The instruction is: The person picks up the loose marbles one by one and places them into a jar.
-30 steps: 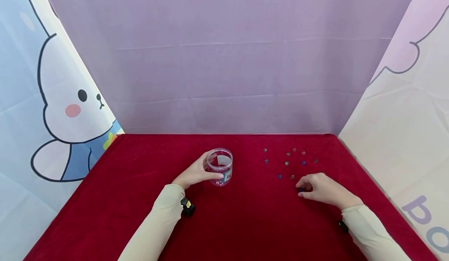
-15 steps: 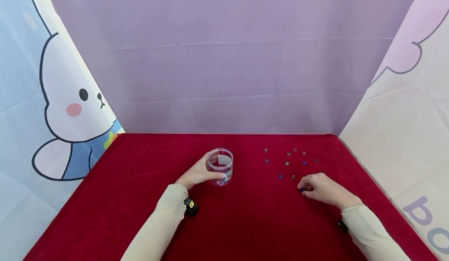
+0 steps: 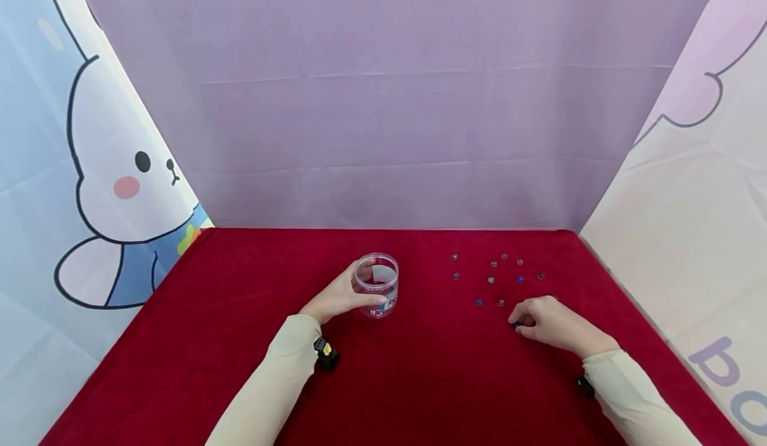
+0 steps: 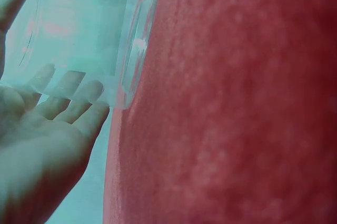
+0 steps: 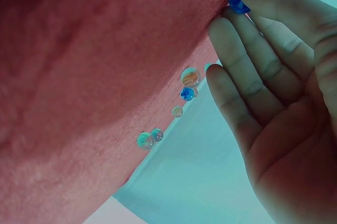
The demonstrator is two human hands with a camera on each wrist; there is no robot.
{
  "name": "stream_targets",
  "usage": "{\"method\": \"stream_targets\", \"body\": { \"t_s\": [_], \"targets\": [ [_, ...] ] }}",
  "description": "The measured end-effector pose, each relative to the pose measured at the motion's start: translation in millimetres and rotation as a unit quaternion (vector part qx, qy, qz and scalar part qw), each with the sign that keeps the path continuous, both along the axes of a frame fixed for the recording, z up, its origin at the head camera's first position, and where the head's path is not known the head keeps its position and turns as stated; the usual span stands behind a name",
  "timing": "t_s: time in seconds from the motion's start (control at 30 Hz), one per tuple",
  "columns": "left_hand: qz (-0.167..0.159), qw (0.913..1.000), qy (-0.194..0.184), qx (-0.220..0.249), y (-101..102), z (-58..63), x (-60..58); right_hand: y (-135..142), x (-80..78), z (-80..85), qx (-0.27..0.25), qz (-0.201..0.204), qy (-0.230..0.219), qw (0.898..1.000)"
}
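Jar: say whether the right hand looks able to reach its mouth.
Likely yes: the jar shows no lid, the left hand grips only its side, and just low marbles lie between it and the right hand.

One marble (image 5: 238, 2) is blue, another marble (image 5: 190, 77) seemingly streaked orange.

High head view faces down, forward; close wrist views share its hands (image 3: 337, 299) (image 3: 550, 324).
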State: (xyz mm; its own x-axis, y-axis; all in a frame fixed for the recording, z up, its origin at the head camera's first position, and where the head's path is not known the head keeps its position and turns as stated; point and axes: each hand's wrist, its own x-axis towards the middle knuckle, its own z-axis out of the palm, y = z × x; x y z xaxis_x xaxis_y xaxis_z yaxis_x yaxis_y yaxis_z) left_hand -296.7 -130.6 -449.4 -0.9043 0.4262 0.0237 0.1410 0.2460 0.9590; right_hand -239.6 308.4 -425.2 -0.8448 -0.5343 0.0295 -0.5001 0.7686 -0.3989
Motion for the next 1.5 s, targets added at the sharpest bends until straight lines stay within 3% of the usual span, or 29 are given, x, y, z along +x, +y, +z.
{"method": "stream_targets", "body": {
  "t_s": [0.8,1.27,1.5],
  "targets": [
    [-0.001,0.9997,-0.003,-0.023,0.1,0.0,0.5,-10.2,-4.2,7.4,-0.017,0.005,0.034,0.999],
    [0.002,0.9996,0.003,-0.028,-1.3,-2.2,-0.9,-33.1,-9.9,18.1,-0.019,0.012,0.065,0.998],
    [-0.006,0.9999,-0.003,-0.010,-1.3,2.6,2.5,-46.5,-12.6,21.5,-0.033,0.022,0.082,0.996]
  ]
}}
